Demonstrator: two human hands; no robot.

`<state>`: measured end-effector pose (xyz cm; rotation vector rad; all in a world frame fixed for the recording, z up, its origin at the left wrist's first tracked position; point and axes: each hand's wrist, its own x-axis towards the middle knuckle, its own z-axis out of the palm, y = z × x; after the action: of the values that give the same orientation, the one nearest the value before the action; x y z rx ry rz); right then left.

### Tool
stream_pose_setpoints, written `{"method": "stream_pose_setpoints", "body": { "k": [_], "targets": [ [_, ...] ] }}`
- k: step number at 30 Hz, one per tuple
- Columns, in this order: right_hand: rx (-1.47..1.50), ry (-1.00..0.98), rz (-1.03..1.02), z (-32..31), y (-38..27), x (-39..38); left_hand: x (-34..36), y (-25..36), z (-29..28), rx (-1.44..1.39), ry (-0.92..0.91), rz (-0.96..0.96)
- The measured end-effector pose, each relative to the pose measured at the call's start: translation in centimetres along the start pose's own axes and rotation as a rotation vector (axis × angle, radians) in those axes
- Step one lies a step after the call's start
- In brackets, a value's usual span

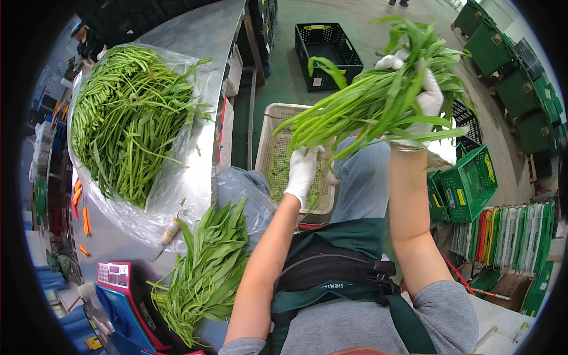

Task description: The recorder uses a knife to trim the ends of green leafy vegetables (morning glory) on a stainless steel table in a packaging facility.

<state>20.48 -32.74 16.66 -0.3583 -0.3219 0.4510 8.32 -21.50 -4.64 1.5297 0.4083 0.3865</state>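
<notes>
A loose bunch of water spinach (349, 112) hangs above the crate between my knees, stems pointing left and leaves to the upper right. My right hand (427, 97), in a white glove, grips it round the leafy part, and leaves cover some of its fingers. Close under the stem ends is my gloved left hand (303, 171), its fingers curled together. Whatever they pinch is too small to tell. Below sits a beige mesh crate (267, 127) with loose green bits on its bottom.
On the metal table (204, 35), a big heap of water spinach (136, 118) lies on clear plastic. Nearer are a smaller pile (210, 266), a wooden-handled knife (170, 232) and a red-edged scale (127, 296). A black crate (328, 53) and green crates (470, 189) stand on the floor.
</notes>
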Motion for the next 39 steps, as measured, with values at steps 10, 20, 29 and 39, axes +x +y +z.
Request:
{"method": "stream_pose_setpoints", "body": {
  "k": [10, 20, 29, 39],
  "targets": [
    [-0.167, -0.493, 0.331, 1.8, -5.1, 7.0, 2.8, -1.9, -6.4, -0.266, 0.103, 0.116],
    [0.271, -0.462, 0.827, 4.7, -1.1, 8.3, -0.4, 14.2, -4.5, -1.179, -0.430, 0.043],
    [0.064, -0.653, 0.503, 4.8, 0.5, 7.4, -2.8, 15.4, -1.6, -1.279, -0.807, 0.127],
    [0.222, -0.554, 0.553, 3.5, -5.6, 10.2, -3.0, 11.0, -2.9, -1.283, -0.685, -0.165]
  ]
}}
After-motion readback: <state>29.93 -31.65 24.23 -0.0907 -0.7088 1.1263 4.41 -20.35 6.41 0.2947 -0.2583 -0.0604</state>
